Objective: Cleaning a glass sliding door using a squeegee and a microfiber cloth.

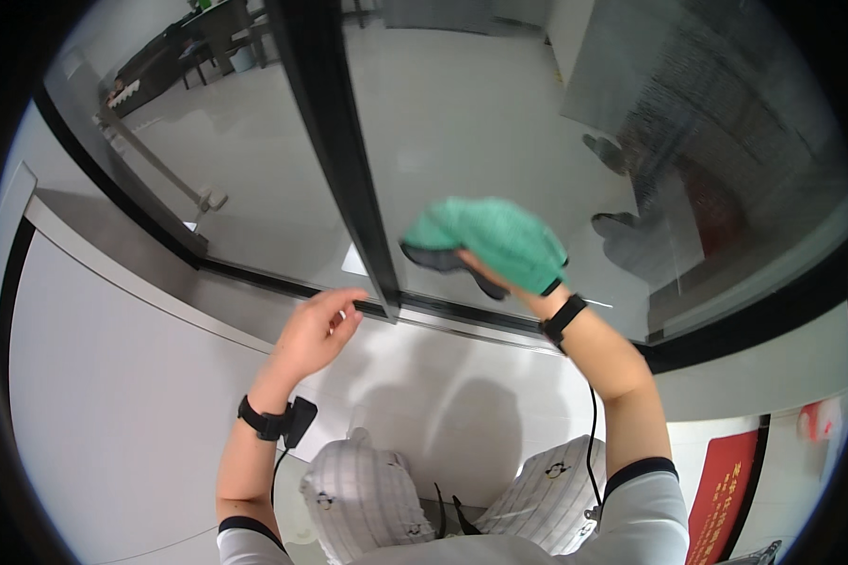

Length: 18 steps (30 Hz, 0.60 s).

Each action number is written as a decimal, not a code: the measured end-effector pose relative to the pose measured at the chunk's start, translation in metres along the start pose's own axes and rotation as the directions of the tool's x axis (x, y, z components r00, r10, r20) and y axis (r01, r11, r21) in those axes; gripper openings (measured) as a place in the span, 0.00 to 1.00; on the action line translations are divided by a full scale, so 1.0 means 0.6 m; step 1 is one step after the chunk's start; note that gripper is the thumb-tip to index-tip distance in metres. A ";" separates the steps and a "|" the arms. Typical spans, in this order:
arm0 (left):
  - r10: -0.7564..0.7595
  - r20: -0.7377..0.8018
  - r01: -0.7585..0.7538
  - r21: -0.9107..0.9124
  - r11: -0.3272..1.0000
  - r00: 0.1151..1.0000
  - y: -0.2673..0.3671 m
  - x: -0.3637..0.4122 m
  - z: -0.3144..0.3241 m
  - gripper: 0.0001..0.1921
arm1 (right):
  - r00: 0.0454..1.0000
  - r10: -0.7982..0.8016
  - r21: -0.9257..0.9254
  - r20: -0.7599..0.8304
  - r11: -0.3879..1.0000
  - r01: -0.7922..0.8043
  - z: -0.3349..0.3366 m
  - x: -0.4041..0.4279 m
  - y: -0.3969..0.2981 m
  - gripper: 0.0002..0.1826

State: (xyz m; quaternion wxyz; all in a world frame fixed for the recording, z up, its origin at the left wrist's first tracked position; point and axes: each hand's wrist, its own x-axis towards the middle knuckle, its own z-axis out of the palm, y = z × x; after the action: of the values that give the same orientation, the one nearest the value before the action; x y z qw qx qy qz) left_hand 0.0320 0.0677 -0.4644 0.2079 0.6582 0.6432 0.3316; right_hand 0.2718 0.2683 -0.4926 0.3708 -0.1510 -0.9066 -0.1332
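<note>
My right hand is mostly covered by a green cloth with a dark grey underside, perhaps a cleaning mitt, and grips it. A bare finger or thumb shows along the cloth's lower edge. The cloth is in front of a glass panel; whether they touch, I cannot tell. To the left, my left hand is bare, with loosely bent fingers and nothing visible in it. Its fingertips appear near the foot of the black upright frame, though contact is unclear.
A white-topped ledge or cabinet curves along the left. The metal floor track runs below the glass. Dark slippers and blurred reflections show at right. Beyond the glass are chairs and a bin. A red printed sheet stands lower right.
</note>
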 end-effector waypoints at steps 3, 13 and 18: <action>0.066 0.034 -0.065 -0.040 0.997 0.997 0.056 0.020 0.007 0.13 | 0.966 0.223 -0.053 -0.128 0.971 -0.231 -0.101 0.102 0.026 0.23; -0.003 0.346 0.075 -0.196 0.978 0.938 0.129 -0.014 0.115 0.17 | 0.932 0.317 -0.072 -0.174 0.940 -0.334 -0.068 -0.104 0.061 0.23; 0.019 0.315 0.043 -0.188 0.981 0.949 0.138 -0.001 0.134 0.16 | 0.907 0.245 -0.203 0.342 0.962 -0.183 -0.022 -0.328 0.086 0.18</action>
State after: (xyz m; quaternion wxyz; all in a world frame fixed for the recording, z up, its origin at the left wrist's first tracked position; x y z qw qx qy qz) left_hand 0.1471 0.0721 -0.4623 0.3727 0.6754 0.5707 0.2816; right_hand 0.4331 0.2763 -0.6171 0.1950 -0.3023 -0.9230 -0.1364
